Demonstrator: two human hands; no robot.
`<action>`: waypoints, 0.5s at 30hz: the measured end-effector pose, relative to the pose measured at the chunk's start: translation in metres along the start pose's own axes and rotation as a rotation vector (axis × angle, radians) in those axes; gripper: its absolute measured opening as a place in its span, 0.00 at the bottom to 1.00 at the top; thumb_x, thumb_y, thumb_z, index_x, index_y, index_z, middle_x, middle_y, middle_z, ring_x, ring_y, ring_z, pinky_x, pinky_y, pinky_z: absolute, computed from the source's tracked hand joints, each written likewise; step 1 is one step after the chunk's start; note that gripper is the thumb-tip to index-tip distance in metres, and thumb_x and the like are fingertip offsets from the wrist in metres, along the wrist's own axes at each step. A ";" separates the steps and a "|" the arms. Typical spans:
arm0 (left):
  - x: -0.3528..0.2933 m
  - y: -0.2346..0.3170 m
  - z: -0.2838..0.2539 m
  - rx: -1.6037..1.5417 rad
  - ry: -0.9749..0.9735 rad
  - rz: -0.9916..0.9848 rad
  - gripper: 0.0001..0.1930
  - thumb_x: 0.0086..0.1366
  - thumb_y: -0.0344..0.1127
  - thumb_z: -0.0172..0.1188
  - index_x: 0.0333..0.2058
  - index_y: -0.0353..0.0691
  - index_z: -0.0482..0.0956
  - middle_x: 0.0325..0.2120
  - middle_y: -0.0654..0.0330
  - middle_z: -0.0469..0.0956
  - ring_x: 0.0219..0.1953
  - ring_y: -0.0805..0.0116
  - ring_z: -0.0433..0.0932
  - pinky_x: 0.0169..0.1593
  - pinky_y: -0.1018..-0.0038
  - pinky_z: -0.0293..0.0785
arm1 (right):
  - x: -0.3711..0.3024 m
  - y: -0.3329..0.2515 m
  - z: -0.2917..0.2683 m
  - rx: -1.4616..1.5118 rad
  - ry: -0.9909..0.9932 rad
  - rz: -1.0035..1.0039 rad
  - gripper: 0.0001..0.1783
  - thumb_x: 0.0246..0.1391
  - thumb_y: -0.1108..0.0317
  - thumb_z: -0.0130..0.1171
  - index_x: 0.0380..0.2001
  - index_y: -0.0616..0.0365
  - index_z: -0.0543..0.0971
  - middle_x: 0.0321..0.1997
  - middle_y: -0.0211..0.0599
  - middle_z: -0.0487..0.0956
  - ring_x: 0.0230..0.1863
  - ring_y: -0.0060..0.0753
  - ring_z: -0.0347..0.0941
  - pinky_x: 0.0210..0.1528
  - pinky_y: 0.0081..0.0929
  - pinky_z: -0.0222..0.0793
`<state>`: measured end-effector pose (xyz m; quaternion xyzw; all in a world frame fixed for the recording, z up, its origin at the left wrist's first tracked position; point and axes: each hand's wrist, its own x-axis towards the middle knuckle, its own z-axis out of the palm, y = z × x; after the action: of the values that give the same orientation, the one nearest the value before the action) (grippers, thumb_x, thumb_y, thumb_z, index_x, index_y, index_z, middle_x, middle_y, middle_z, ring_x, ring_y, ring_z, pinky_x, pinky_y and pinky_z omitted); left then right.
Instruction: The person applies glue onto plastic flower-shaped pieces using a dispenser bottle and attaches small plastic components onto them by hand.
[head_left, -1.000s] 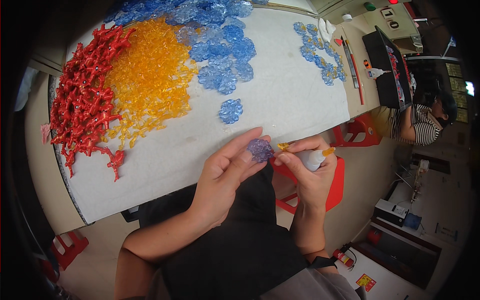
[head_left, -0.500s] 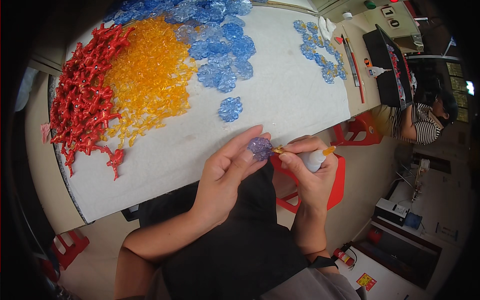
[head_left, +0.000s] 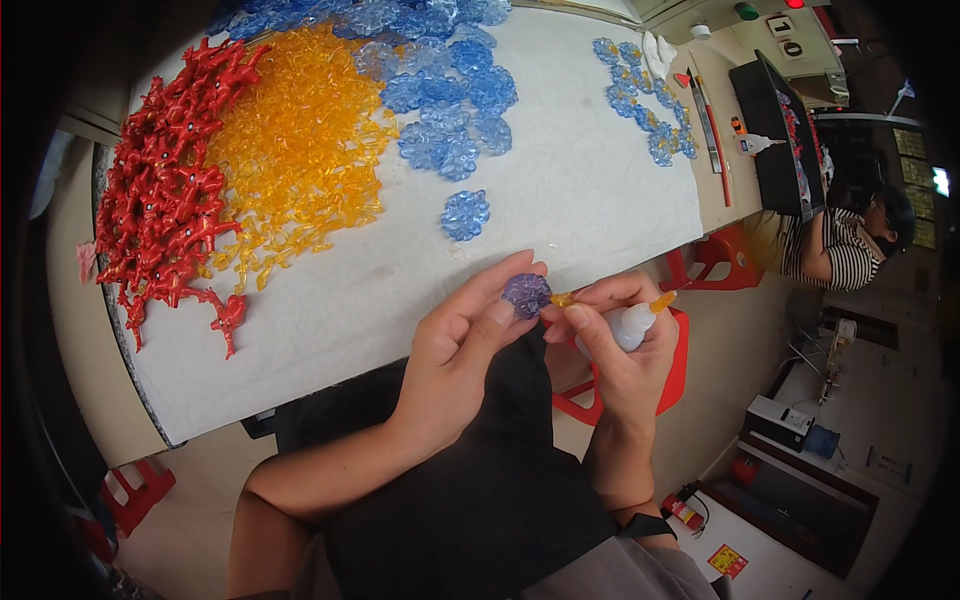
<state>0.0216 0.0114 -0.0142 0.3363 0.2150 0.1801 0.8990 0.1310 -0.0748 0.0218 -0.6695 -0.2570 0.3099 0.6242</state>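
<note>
A workshop floor lies below and a white tabletop (head_left: 560,190) fills the upper part of the head view, with a second person in a striped top seated at the far right beside a dark tray (head_left: 775,130).

On the tabletop lie three big heaps of small plastic pieces — red ones (head_left: 165,200) at the left, yellow ones (head_left: 295,150) next to them, blue flower-shaped ones (head_left: 440,90) behind. One blue flower (head_left: 466,214) lies alone nearer the edge, and a smaller batch of blue pieces (head_left: 645,95) sits apart at the far right.

Just off the near edge of the tabletop, over the lap, the left hand (head_left: 460,345) pinches a blue flower piece (head_left: 527,294) between thumb and fingertips. The right hand (head_left: 610,335) is closed around a small white glue bottle (head_left: 630,325) with an orange tip, and its thumb and forefinger pinch a small yellow piece (head_left: 562,299) that touches the flower.

As a judgement, the work is at an early stage — the heaps are large, and only the small batch at the right looks set aside
</note>
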 end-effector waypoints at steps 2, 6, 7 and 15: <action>-0.001 0.000 0.000 0.001 0.004 0.001 0.19 0.66 0.33 0.39 0.54 0.34 0.58 0.51 0.51 0.63 0.51 0.68 0.66 0.55 0.72 0.61 | 0.000 0.002 -0.001 -0.105 0.012 -0.045 0.05 0.45 0.81 0.56 0.25 0.67 0.70 0.25 0.43 0.77 0.25 0.22 0.73 0.28 0.15 0.69; -0.001 -0.001 0.001 0.012 0.012 -0.005 0.19 0.66 0.33 0.39 0.54 0.34 0.58 0.51 0.52 0.63 0.51 0.68 0.66 0.55 0.72 0.61 | -0.002 0.004 -0.002 -0.110 0.019 -0.089 0.05 0.44 0.82 0.57 0.23 0.67 0.70 0.25 0.43 0.77 0.26 0.24 0.74 0.29 0.17 0.70; -0.001 -0.002 0.001 0.008 0.008 0.001 0.19 0.66 0.33 0.39 0.54 0.34 0.58 0.51 0.52 0.63 0.51 0.68 0.66 0.56 0.71 0.61 | -0.001 0.004 -0.002 -0.016 0.016 -0.086 0.05 0.44 0.82 0.57 0.24 0.67 0.70 0.25 0.44 0.76 0.26 0.25 0.74 0.29 0.18 0.71; -0.001 -0.006 0.001 0.019 -0.019 0.040 0.19 0.66 0.32 0.38 0.54 0.34 0.58 0.51 0.52 0.63 0.51 0.67 0.66 0.56 0.70 0.61 | -0.001 0.004 0.001 0.131 0.046 -0.028 0.07 0.44 0.83 0.56 0.26 0.67 0.69 0.26 0.46 0.76 0.27 0.28 0.75 0.30 0.20 0.72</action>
<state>0.0221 0.0058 -0.0172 0.3506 0.2013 0.1928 0.8941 0.1293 -0.0755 0.0184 -0.6304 -0.2312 0.3019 0.6768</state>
